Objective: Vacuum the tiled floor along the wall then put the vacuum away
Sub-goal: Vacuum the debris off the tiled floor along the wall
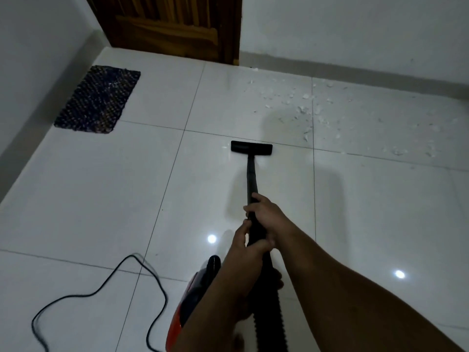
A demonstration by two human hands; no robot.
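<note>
Vacuum sits low in the frame, bottom centre, its orange-and-black body mostly hidden behind the forearms, with its black wand reaching up the middle to the floor head, which lies flat on the white tiled floor. This looks like the vacuuming step, barely begun: white debris is scattered in the upper right, between the head and the wall, and the head sits just short of it. The next move, I'd say, calls for a push up and to the right into that mess, then passes along the skirting. Both hands are on the wand: the right hand is higher up, fingers curled round the tube; the left hand grips just below it, thumb wrapped over. The power cord loops across the lower left, worth watching underfoot. A dark mat lies upper left, beside a wooden door.
</note>
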